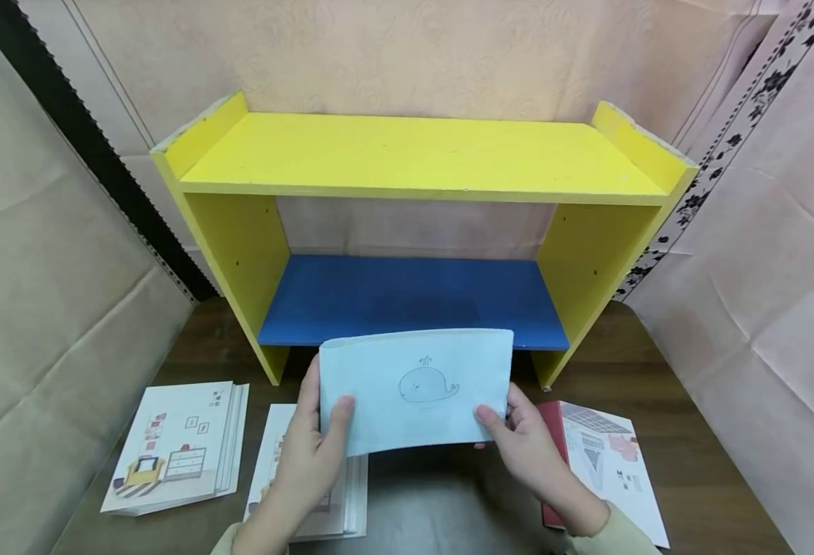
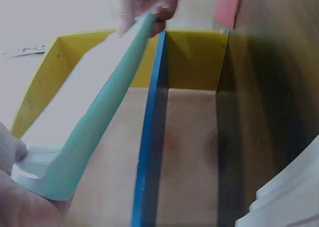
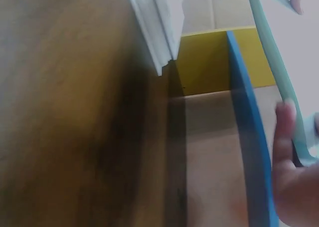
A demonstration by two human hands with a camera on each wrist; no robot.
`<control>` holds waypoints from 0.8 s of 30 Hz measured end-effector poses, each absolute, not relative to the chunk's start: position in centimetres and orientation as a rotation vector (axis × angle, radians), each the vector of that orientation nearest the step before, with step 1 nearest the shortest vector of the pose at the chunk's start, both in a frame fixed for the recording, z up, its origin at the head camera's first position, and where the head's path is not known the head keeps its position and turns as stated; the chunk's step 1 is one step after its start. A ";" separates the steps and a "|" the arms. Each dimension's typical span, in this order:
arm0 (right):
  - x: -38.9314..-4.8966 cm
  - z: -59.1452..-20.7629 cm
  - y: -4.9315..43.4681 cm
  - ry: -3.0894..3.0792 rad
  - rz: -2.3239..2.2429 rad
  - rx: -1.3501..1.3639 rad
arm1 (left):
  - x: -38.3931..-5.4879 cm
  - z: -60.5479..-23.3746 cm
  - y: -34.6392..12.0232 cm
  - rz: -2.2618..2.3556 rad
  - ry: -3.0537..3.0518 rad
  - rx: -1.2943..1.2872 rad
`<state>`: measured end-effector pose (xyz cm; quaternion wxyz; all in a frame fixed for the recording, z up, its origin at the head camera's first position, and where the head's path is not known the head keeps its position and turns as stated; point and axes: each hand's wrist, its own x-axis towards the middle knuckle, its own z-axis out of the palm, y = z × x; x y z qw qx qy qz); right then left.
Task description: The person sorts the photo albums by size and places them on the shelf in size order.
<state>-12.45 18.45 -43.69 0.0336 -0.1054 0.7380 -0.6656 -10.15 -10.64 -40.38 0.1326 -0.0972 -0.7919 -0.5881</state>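
A light blue booklet [image 1: 379,385] with a whale drawn on its front is held up in front of the shelf unit. My left hand [image 1: 315,445] grips its left edge, thumb on the front and fingers behind. At the lower right corner, my right hand [image 1: 523,443] pinches it with the thumb over the front. In the left wrist view, the booklet [image 2: 92,127] shows a teal edge and pale inner layers. The right wrist view has the booklet [image 3: 294,57] at its right side, with the right hand [image 3: 294,182] at one end.
Behind the booklet stands a yellow shelf unit [image 1: 407,154] with a blue lower shelf [image 1: 414,297]. White booklets [image 1: 171,447] are stacked at the left, and another white stack [image 1: 351,501] lies beneath the left forearm. A white booklet [image 1: 611,462] overlaps a red one [image 1: 553,432] at the right.
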 end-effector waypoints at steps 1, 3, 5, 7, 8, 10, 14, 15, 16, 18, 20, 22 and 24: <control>-12.5 -43.3 18.4 2.308 -2.089 -0.348 | -10.1 -40.2 -10.5 -1.618 -2.361 -0.266; -12.6 -42.5 18.4 2.384 -2.166 -0.388 | -9.9 -39.7 -10.3 -1.489 -2.475 -0.252; -12.8 -41.4 18.4 2.448 -2.233 -0.425 | -9.8 -39.3 -10.1 -1.424 -2.559 -0.259; -13.2 -40.5 18.5 2.498 -2.273 -0.452 | -9.8 -39.0 -9.8 -1.393 -2.600 -0.286; -13.3 -40.0 18.5 2.519 -2.281 -0.465 | -9.9 -38.9 -9.7 -1.390 -2.600 -0.309; -13.5 -39.3 18.6 2.540 -2.291 -0.488 | -10.1 -38.7 -9.5 -1.387 -2.577 -0.353; -13.9 -38.2 18.4 2.557 -2.338 -0.502 | -10.5 -38.1 -9.4 -1.323 -2.501 -0.426; -14.1 -37.9 18.3 2.558 -2.355 -0.506 | -10.6 -38.0 -9.4 -1.303 -2.477 -0.441; -14.2 -37.6 18.2 2.561 -2.375 -0.509 | -10.8 -37.7 -9.5 -1.288 -2.454 -0.456; -14.5 -36.9 18.1 2.562 -2.416 -0.536 | -11.0 -37.1 -9.6 -1.271 -2.410 -0.476; -14.8 -36.0 17.8 2.558 -2.457 -0.579 | -11.4 -36.4 -9.6 -1.289 -2.357 -0.498; -15.0 -35.0 17.6 2.538 -2.512 -0.627 | -11.8 -35.7 -9.7 -1.307 -2.296 -0.527; -15.3 -34.0 17.4 2.527 -2.551 -0.678 | -12.3 -34.9 -9.6 -1.336 -2.218 -0.566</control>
